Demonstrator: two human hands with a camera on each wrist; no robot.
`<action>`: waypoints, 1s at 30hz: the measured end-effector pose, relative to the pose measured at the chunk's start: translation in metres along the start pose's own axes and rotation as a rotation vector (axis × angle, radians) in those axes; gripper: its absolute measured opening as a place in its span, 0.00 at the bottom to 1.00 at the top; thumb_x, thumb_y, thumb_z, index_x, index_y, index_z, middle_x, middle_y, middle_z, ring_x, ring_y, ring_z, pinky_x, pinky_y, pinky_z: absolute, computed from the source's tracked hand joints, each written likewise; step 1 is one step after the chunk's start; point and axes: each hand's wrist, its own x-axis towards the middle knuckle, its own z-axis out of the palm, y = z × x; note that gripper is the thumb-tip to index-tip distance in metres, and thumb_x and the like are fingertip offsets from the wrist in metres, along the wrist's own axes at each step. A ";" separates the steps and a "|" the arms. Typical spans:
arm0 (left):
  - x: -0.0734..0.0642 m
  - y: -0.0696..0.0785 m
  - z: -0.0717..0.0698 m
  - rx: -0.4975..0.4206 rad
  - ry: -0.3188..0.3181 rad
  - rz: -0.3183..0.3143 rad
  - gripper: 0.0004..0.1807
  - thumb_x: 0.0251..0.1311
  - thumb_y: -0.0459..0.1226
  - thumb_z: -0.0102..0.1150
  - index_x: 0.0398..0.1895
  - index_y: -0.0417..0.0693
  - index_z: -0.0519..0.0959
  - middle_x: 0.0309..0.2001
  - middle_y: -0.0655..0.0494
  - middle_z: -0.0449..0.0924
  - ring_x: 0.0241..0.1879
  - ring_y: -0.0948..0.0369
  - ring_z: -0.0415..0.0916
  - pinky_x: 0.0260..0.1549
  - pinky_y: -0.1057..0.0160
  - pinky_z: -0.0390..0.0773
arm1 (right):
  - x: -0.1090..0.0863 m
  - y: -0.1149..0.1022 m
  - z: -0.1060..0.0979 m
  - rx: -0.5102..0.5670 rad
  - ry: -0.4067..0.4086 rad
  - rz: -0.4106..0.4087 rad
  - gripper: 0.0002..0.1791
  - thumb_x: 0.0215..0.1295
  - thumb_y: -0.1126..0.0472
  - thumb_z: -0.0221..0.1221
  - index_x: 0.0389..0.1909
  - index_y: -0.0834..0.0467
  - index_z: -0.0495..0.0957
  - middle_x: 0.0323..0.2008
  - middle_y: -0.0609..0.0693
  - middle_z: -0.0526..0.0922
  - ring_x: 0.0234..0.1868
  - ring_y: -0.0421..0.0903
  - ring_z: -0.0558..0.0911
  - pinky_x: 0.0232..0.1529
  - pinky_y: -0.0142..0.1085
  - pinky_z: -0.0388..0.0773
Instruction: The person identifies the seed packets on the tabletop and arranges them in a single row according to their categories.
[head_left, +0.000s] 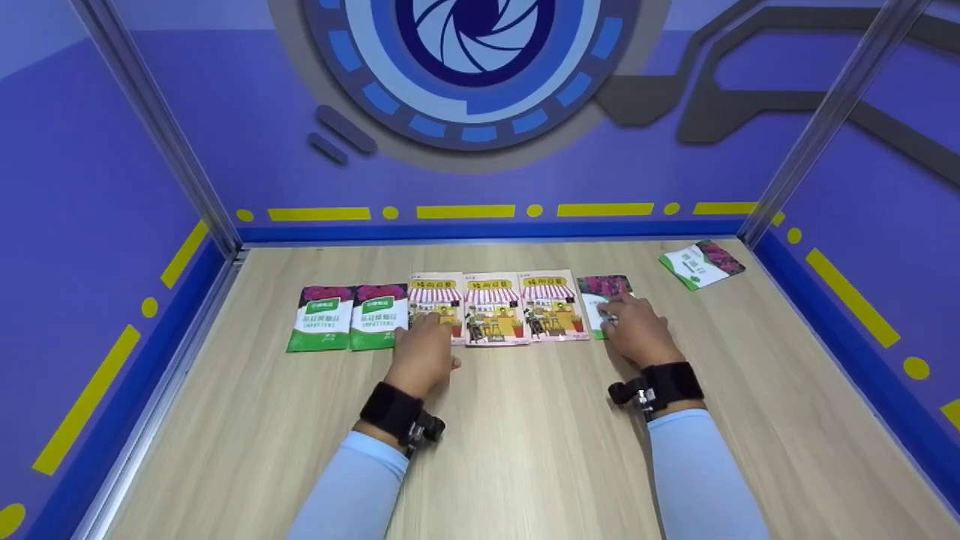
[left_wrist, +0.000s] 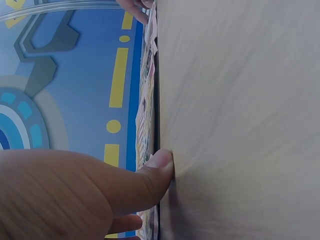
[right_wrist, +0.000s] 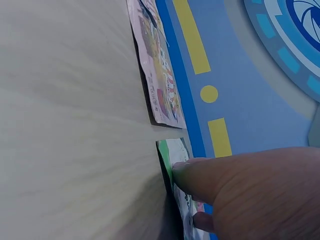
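Note:
A row of flat seed packets lies on the table. At its left are two green-and-white packets with pink flowers [head_left: 321, 319] [head_left: 377, 318]. Beside them come three pink packets with a striped-awning shop picture [head_left: 435, 294] [head_left: 495, 311] [head_left: 553, 306]. My left hand [head_left: 424, 352] rests its fingers on the leftmost pink packet; in the left wrist view its thumb [left_wrist: 150, 182] is down by the packet's near edge. My right hand [head_left: 637, 330] presses fingers and thumb onto another green-and-white packet [head_left: 600, 289], partly hidden beneath it. A narrow gap separates that packet from the pink ones.
One more green-and-white packet [head_left: 703, 264] lies tilted near the back right corner. Purple panels [head_left: 247, 127] wall in the wooden table [head_left: 525, 442] at the back and both sides, with metal posts [head_left: 832, 105] at the corners.

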 end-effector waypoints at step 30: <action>0.001 -0.002 0.001 0.041 0.027 0.012 0.24 0.60 0.48 0.87 0.53 0.44 0.92 0.62 0.45 0.86 0.65 0.45 0.80 0.64 0.30 0.79 | 0.008 0.016 -0.016 0.091 0.038 0.018 0.29 0.89 0.49 0.58 0.82 0.57 0.75 0.85 0.67 0.67 0.86 0.72 0.62 0.80 0.81 0.58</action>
